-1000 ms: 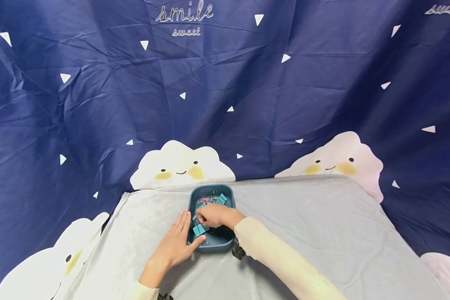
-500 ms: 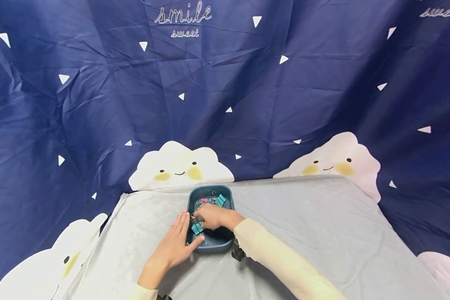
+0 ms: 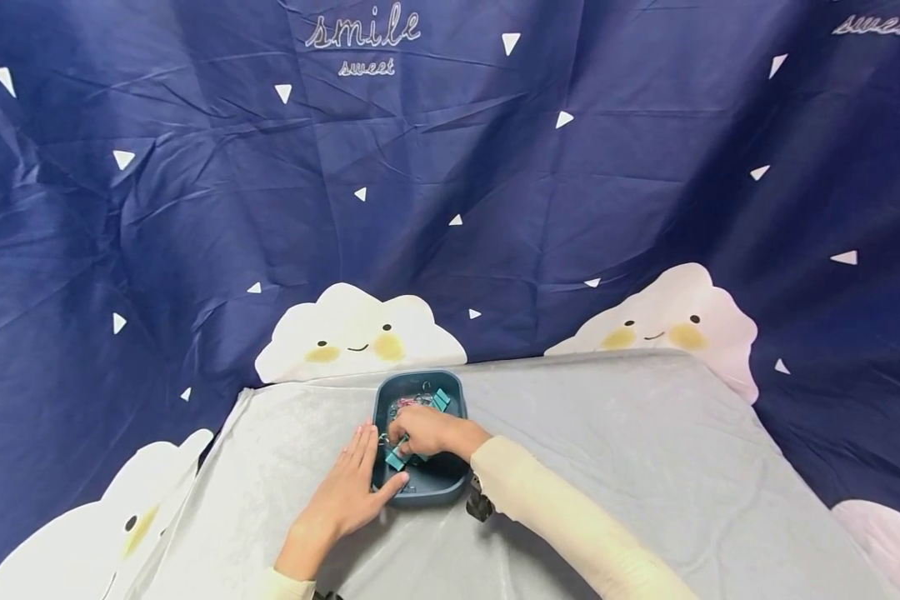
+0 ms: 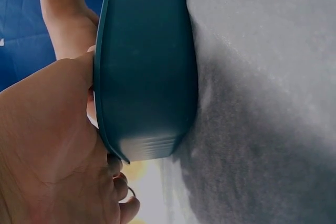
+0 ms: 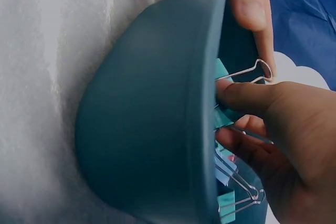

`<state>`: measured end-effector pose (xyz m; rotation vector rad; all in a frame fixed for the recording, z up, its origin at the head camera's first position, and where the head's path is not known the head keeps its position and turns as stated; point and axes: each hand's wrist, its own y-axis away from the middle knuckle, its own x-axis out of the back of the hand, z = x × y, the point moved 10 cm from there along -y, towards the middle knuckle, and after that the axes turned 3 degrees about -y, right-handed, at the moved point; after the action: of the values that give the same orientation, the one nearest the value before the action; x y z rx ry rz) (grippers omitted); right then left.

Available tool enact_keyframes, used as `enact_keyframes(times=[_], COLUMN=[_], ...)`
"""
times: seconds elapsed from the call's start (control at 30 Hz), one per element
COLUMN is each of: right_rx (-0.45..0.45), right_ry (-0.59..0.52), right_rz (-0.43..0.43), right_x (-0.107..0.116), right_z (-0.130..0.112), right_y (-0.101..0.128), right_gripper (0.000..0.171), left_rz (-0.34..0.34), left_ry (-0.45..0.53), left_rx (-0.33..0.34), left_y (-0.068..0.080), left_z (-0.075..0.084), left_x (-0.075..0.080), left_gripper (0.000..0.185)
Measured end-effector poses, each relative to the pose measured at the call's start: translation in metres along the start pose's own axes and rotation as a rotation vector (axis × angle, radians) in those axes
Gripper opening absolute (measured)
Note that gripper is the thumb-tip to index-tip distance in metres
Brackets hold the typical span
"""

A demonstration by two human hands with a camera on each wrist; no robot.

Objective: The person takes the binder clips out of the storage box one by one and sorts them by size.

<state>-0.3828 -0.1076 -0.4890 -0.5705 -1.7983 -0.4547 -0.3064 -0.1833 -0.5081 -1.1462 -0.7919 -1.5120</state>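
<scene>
A dark teal plastic bin (image 3: 424, 500) sits on the grey cloth with several binder clips inside. My left hand (image 3: 341, 487) rests on its left rim, fingers straight and thumb spread over the near corner. Reaching in from the right, my right hand (image 3: 429, 430) pinches a teal binder clip (image 5: 223, 117) between thumb and fingers; the clip's wire handles stick out past the bin's rim in the right wrist view. Below it there lie a light blue clip (image 5: 226, 170) and another teal one (image 5: 227, 205). The bin wall hides part of the clips.
At the bin's far right inside lies a teal clip (image 3: 441, 400), beside small pink pieces (image 3: 407, 403). Grey cloth (image 3: 607, 433) covers the table. Behind its back edge hangs a dark blue curtain (image 3: 495, 183) with white clouds and triangles.
The teal clip under my right hand has turned and tilted within the bin, with the fingers shifting around it. My left hand keeps its place on the rim.
</scene>
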Motion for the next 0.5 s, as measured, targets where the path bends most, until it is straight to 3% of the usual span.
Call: enact_keyframes(times=[0.5], right_rx=[0.063], right_ry=[-0.097], right_rz=[0.110], right_x=[0.028], right_z=[0.004], right_y=[0.017], right_gripper=[0.015], left_rz=[0.001], left_ry=[-0.006], left_rx=[0.002], left_y=[0.000], left_z=[0.001], left_x=[0.000], left_gripper=[0.100])
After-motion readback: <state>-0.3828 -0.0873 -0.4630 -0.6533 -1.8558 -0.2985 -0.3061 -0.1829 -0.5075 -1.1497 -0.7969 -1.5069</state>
